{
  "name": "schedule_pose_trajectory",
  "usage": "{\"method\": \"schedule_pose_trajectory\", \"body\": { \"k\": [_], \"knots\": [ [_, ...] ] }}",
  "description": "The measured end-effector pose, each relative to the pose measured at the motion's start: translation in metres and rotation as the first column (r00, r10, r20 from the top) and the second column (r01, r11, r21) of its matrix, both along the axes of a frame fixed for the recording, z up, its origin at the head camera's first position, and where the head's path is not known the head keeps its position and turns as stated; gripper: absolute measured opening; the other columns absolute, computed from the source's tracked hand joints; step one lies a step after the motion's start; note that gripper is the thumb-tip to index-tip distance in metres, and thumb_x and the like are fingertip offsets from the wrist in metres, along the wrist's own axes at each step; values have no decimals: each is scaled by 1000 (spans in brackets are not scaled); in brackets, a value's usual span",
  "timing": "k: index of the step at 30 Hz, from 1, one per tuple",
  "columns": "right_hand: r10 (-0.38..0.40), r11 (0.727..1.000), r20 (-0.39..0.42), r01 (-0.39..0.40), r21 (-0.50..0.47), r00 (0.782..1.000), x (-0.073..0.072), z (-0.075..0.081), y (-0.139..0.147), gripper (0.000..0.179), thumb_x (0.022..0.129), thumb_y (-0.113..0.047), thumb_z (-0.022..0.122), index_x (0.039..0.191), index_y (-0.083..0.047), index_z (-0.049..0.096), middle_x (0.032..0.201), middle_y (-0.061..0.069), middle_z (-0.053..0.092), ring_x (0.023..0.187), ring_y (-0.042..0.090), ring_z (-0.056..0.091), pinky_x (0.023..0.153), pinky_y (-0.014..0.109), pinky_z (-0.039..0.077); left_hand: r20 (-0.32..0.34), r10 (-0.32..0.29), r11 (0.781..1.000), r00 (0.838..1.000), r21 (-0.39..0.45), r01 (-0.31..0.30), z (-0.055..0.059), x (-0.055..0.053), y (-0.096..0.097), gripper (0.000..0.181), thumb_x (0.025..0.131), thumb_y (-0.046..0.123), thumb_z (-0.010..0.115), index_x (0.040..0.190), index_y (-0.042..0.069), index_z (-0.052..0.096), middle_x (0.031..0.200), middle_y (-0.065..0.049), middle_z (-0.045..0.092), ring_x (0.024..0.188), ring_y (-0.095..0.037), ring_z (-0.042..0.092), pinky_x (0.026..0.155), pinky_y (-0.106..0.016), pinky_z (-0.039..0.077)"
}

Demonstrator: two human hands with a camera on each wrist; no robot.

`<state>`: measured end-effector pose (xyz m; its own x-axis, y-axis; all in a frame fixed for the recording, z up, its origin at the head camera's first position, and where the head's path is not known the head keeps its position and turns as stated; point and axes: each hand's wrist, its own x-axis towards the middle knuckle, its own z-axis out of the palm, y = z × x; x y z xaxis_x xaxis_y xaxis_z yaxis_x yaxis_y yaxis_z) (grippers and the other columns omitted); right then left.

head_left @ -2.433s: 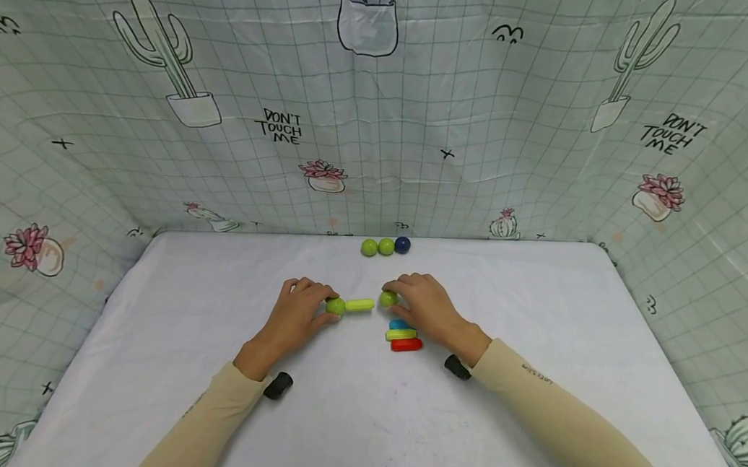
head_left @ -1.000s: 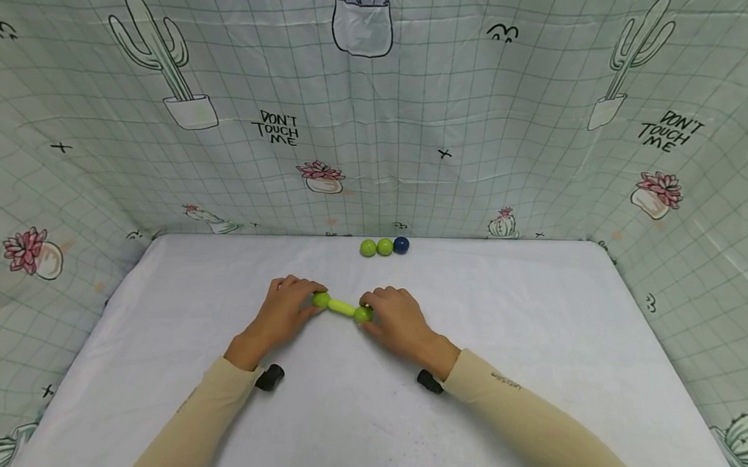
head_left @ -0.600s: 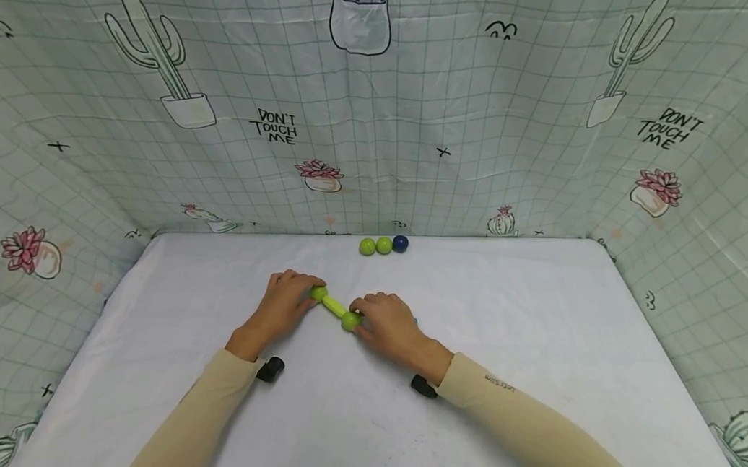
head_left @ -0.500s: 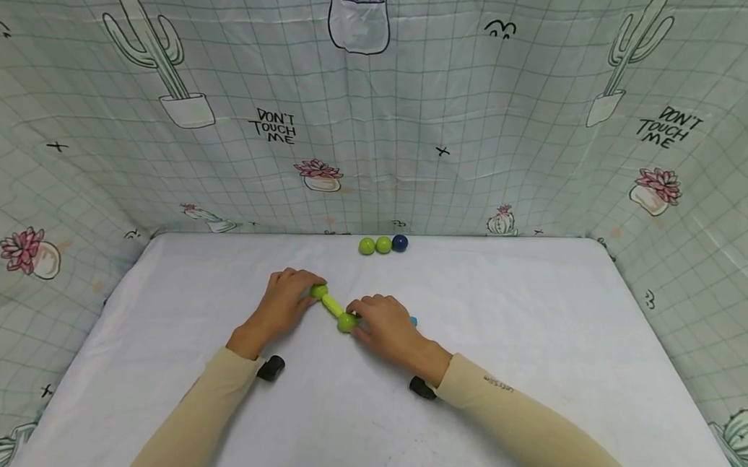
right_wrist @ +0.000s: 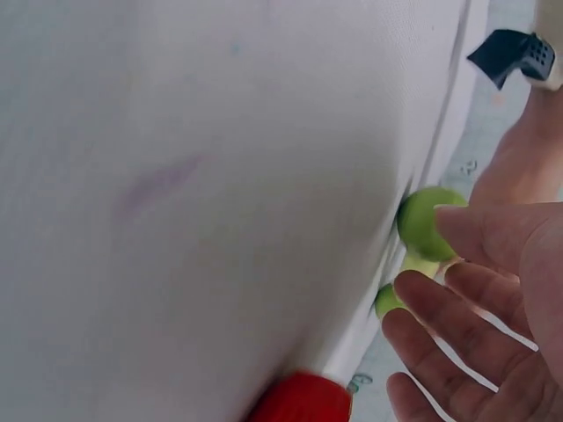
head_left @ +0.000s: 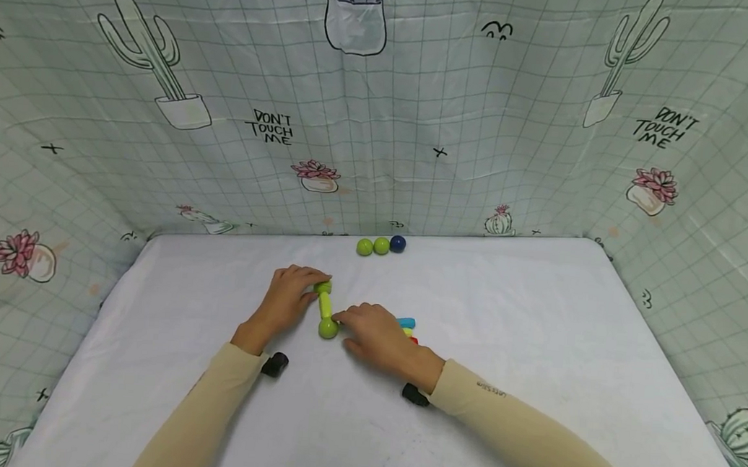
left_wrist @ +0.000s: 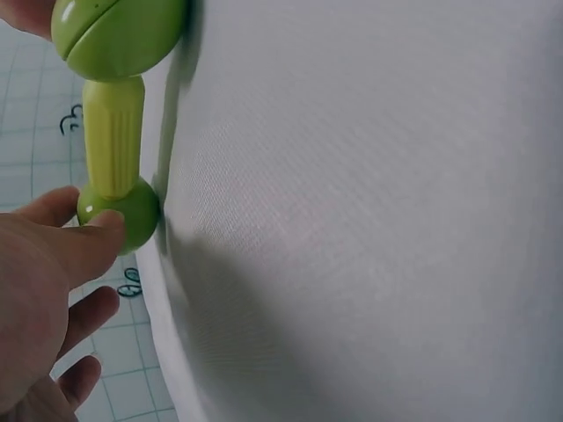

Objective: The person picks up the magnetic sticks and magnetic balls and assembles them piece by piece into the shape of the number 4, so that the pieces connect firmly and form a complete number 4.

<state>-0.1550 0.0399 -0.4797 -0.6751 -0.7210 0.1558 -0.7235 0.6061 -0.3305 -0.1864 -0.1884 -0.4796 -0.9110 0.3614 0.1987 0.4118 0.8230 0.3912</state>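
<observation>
My left hand pinches the far green ball between thumb and finger. A yellow-green ribbed rod joins it to a near green ball, making a dumbbell shape on the white table. This rod points roughly toward the person. In the head view my right hand has its index fingertip right at the near ball's right side. The right wrist view shows its fingers spread and relaxed, with the thumb overlapping the near ball.
Blue, yellow and red rods lie right of the right hand, partly hidden by it. At the table's back edge, two green balls and a dark blue ball stand in a row. A printed curtain hangs behind.
The right hand has brought a green ball to the rod's free end. The joined piece has swung until its near ball points toward the person, and the right fingers have loosened from that ball.
</observation>
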Motion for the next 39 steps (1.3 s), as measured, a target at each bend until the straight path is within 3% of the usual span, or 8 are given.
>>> {"method": "schedule_pose_trajectory", "body": {
  "k": [7, 15, 20, 27, 39],
  "knots": [
    [-56, 998, -61, 55, -17, 997, -2, 5, 19, 37, 92, -11, 81, 127, -6, 73, 122, 8, 75, 110, 27, 70, 96, 44, 56, -48, 55, 998, 997, 7, -55, 6, 18, 3, 34, 96, 9, 79, 129, 6, 74, 134, -15, 68, 124, -38, 60, 106, -61, 41],
    [-122, 991, -105, 116, -65, 987, -7, 5, 50, 32, 90, -11, 83, 121, -6, 75, 116, 7, 76, 104, 27, 71, 92, 46, 57, -43, 8, 999, 999, -30, -10, 11, 45, 13, 36, 91, 22, 85, 124, 9, 76, 120, -9, 70, 116, -34, 60, 104, -60, 42],
    [-161, 986, -71, 157, -64, 984, -6, 4, 64, 29, 90, -9, 84, 118, -5, 76, 113, 8, 76, 101, 28, 70, 91, 46, 57, -41, 18, 997, 999, -68, -21, 9, 58, 19, 36, 88, 26, 88, 119, 11, 78, 112, -6, 70, 109, -31, 61, 102, -57, 44],
    [-211, 976, -55, 208, -63, 976, -7, -1, 77, 26, 89, -7, 85, 114, -5, 78, 109, 7, 76, 98, 27, 70, 89, 45, 57, -73, 40, 992, 997, -118, -49, 6, 64, 23, 33, 87, 26, 89, 116, 12, 79, 106, -4, 69, 105, -29, 61, 100, -53, 45],
    [-196, 980, -1, 196, -36, 981, -14, -2, 85, 19, 91, -6, 82, 111, -6, 82, 106, 7, 79, 97, 27, 72, 88, 45, 58, -73, 55, 986, 996, -154, -66, 6, 65, 28, 31, 86, 27, 89, 113, 15, 80, 100, -2, 72, 102, -27, 63, 100, -51, 44]
  ]
}}
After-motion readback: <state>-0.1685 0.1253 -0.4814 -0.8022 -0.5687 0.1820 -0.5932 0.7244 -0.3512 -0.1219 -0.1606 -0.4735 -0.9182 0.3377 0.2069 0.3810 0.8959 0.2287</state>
